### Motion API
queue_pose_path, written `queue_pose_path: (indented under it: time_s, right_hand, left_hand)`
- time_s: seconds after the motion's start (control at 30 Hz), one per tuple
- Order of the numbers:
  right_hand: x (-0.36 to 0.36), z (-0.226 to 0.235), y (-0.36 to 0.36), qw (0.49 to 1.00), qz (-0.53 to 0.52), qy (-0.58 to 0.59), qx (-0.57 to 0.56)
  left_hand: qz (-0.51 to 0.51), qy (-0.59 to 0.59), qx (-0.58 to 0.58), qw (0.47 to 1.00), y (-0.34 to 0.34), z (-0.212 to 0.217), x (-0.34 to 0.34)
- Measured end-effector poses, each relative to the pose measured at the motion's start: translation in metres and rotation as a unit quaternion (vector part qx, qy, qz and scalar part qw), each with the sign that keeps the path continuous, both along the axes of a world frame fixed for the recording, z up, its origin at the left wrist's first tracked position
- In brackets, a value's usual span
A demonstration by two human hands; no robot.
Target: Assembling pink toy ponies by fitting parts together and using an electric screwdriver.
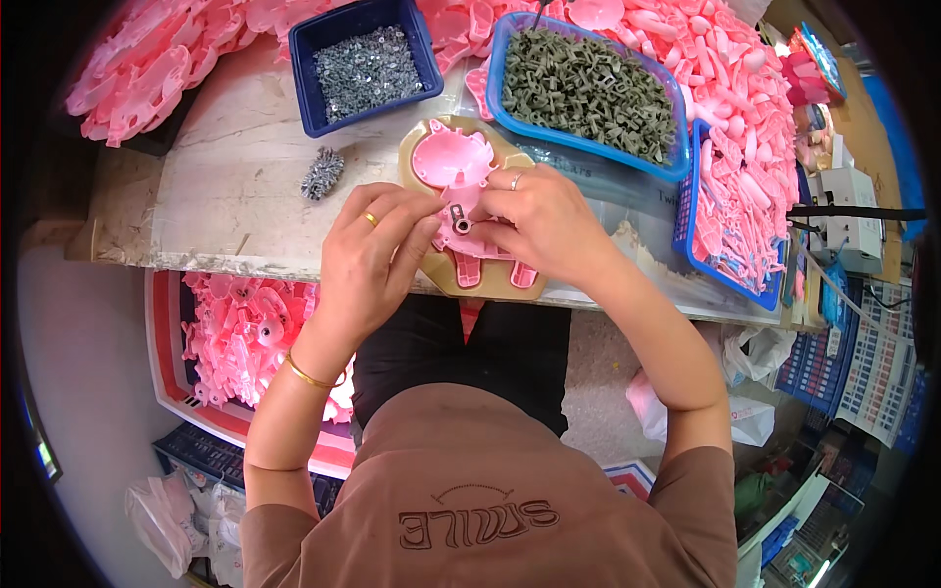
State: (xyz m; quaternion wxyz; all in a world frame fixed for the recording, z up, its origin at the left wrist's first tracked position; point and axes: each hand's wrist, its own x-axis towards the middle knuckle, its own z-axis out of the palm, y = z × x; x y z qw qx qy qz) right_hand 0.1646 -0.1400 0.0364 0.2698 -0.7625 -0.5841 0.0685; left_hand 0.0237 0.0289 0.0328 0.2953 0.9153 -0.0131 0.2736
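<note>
A pink plastic toy shell (453, 155), shaped like a figure with a round hollow head and two legs, lies in a tan holder (421, 147) at the table's front edge. In its body sits a small dark part with a metallic ring (461, 220). My left hand (377, 240) comes to the shell's left side with thumb and fingers closed; what lies between the fingertips is too small to make out. My right hand (534, 216) is curled over the shell's right side, its fingertips closed against it beside the dark part.
Behind stand a dark blue bin (306, 88) of small screws and a blue tub (676, 162) of dark green pieces. A small screw pile (322, 173) lies left. Pink parts fill a blue basket (691, 245) at right and a box (162, 338) below the table.
</note>
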Motion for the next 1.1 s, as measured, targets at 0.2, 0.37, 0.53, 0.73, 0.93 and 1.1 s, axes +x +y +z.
queue_pose_path:
  time_s: [0.2, 0.37, 0.53, 0.73, 0.93, 1.1]
  right_hand:
    - [-0.001, 0.002, 0.003, 1.0, -0.009, 0.0, -0.025]
    - [-0.004, 0.007, 0.006, 0.999, 0.003, -0.027, -0.033]
    - [-0.004, 0.009, 0.009, 0.997, 0.011, -0.06, -0.046]
    - [-0.006, 0.011, 0.014, 0.992, 0.032, -0.105, -0.067]
    - [0.0, 0.007, 0.011, 0.991, 0.037, -0.074, -0.103]
    - [-0.006, 0.017, -0.021, 0.995, -0.071, -0.02, -0.07]
  left_hand:
    - [-0.007, -0.004, 0.002, 1.0, 0.0, 0.0, 0.0]
    - [-0.007, -0.004, 0.001, 1.0, 0.001, 0.0, -0.001]
    - [-0.006, -0.004, 0.0, 1.0, 0.001, -0.001, -0.001]
    - [-0.031, 0.016, -0.002, 0.999, -0.002, -0.001, 0.0]
    - [-0.09, 0.071, 0.131, 0.985, -0.008, -0.009, -0.004]
    - [-0.091, 0.082, 0.161, 0.979, -0.009, -0.014, -0.006]
